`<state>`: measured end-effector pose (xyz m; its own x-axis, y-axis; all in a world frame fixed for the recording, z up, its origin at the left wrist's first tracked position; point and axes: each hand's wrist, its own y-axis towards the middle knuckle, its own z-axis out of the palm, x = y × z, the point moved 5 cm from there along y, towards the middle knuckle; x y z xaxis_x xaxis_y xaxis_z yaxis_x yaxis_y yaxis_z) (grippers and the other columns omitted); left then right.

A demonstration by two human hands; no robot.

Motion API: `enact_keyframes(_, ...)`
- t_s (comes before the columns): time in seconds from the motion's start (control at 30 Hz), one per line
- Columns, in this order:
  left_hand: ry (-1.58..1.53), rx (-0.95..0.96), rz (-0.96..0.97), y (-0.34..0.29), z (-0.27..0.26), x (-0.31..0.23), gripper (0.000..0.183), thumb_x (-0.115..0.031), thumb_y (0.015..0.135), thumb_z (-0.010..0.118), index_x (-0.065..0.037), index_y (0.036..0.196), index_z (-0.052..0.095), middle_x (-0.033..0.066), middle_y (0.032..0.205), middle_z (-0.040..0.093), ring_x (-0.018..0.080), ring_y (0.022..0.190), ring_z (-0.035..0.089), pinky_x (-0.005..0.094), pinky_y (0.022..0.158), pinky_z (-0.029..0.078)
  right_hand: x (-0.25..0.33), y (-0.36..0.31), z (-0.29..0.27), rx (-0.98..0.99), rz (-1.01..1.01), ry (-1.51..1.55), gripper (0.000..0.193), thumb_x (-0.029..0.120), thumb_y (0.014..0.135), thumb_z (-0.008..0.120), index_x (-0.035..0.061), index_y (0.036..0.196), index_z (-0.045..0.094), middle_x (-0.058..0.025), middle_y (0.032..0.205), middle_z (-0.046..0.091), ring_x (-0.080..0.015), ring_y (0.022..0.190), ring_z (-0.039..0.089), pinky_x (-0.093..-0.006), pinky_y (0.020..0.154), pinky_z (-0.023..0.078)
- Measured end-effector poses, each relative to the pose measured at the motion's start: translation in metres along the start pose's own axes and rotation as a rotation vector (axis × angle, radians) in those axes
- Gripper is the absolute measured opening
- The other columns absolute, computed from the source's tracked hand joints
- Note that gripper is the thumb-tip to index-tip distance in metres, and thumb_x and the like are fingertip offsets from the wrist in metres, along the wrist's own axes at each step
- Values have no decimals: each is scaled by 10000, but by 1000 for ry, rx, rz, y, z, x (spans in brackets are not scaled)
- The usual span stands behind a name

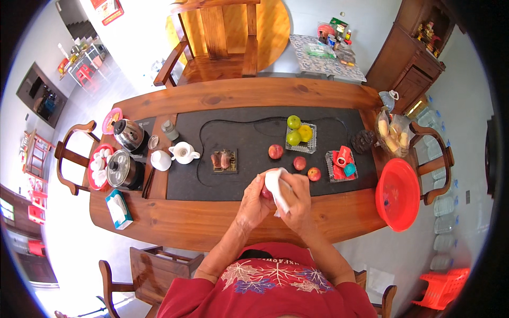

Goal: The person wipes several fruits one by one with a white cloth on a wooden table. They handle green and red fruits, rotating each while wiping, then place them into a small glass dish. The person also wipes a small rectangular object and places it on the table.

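Note:
My left hand (253, 205) is wrapped round a red apple (266, 193) in front of my chest, above the near edge of the wooden table. My right hand (298, 202) presses a folded white tissue (275, 185) against that apple; the tissue's lower end hangs below the fingers. Just beyond my hands lie three more red fruits: an apple (275, 151), a second apple (299, 162) and a third apple (314, 174). Behind them, a clear glass dish (313, 148) holds two green citrus fruits (293, 138) and a yellow one (305, 132).
Left on the table stand a white teapot (184, 152), a steel kettle (129, 136), a glass-lidded pot (124, 168) and a tissue box (119, 210). A red basin (397, 194) and bagged bread (392, 132) sit at the right. A dark cord (233, 118) crosses the black inlay (238, 132).

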<state>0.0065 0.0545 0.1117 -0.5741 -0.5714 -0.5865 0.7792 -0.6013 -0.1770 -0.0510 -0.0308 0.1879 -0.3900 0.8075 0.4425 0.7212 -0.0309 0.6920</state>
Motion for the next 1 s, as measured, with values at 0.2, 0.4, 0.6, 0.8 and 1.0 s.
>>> enact_keyframes(0.2,-207,23,-82,-5,6,1,385,-390,953,470,-78,1176,491,-14,928,543,123,867,536,319,847,482,-37,-10,21,5,663,682,175,42,863,560,-12,1024,601,-95,970,583,-220,877,541,-312,745,442)
enact_keyframes(0.4,-151,23,37,1,-11,1,275,-351,918,557,-104,1028,504,2,906,491,129,930,512,333,846,465,-14,-14,12,-24,233,150,291,26,775,631,-13,1063,615,-157,1060,563,-289,932,558,-356,791,459)
enact_keyframes(0.6,-452,-3,-165,6,-28,15,483,-539,898,482,-91,1065,547,59,985,600,197,918,554,357,870,467,5,-46,27,140,28,85,367,75,670,704,37,1028,634,-137,1123,525,-326,942,523,-405,800,454)
enact_keyframes(0.8,-570,78,-238,6,-27,28,520,-564,890,469,-91,1091,545,68,1081,587,191,986,533,352,897,442,-21,-36,1,80,401,416,262,-41,767,548,-39,1021,610,-114,1023,569,-170,807,576,-260,681,477)
enact_keyframes(1.0,-761,245,-303,3,-2,20,564,-591,881,455,-87,1122,530,92,1189,547,252,1143,490,430,1038,347,-26,-11,25,-4,448,392,251,54,868,558,-46,1097,569,-117,998,574,-177,867,567,-279,733,462)
